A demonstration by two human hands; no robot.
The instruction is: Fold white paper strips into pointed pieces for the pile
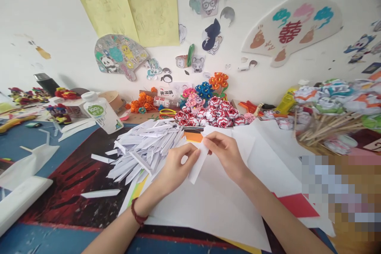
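Between both hands is a narrow white paper strip [197,167], held at a slant above large white sheets [220,210]. My left hand [180,164], with a dark red bracelet on its wrist, pinches the strip's left edge between thumb and finger. At the strip's upper end, my right hand [224,152] grips it with thumb and fingertips. A heap of folded white paper strips [143,147] lies just left of my left hand. Two loose folded strips rest on the dark mat [80,174] farther left.
Red-and-white paper flowers [220,113] and orange flowers [144,102] line the wall. A white bottle [102,113] stands back left. Wooden sticks [330,127] with paper flowers are at right. A white box-like object [22,202] lies front left.
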